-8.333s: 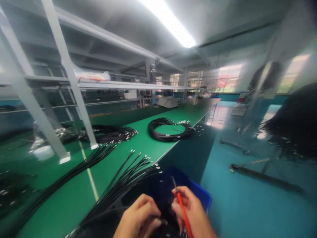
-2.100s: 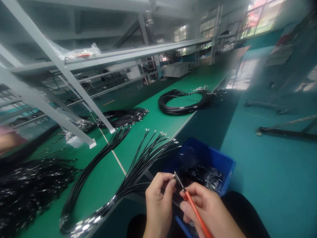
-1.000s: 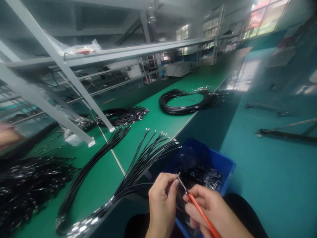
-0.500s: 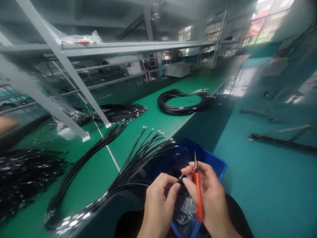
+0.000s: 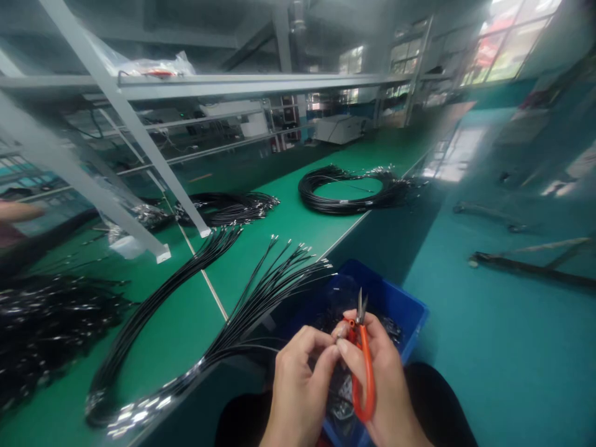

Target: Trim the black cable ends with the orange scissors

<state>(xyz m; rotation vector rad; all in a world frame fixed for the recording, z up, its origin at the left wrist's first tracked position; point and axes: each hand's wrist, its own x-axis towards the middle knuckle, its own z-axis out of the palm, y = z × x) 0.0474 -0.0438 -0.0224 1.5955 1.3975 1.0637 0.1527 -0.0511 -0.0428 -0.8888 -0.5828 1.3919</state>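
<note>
My left hand [image 5: 302, 375] pinches one side of a small part at its fingertips, too small to make out. Against it, the thumb and forefinger of my right hand [image 5: 384, 372] pinch the other side. Orange-handled scissors [image 5: 367, 379] rest in my right hand, their blades pointing up and slightly apart. Below both hands is a blue bin [image 5: 410, 310] holding small parts and clear plastic. A bundle of black cables [image 5: 251, 304] with metal tips curves over the green table [image 5: 274, 248] to the left of my hands.
A coil of black cables [image 5: 342, 205] lies farther along the table, with another cable bundle [image 5: 233, 208] beside the rack post [image 5: 153, 149]. At the left edge sit a dark cable pile [image 5: 56, 335] and another person's arm [image 5: 21, 211]. A metal stand leg [image 5: 531, 267] is at right.
My right hand has turned, tilting the scissors, whose blades now show apart. The dark piece between my fingertips is no longer visible. The other person's arm reaches slightly farther into view.
</note>
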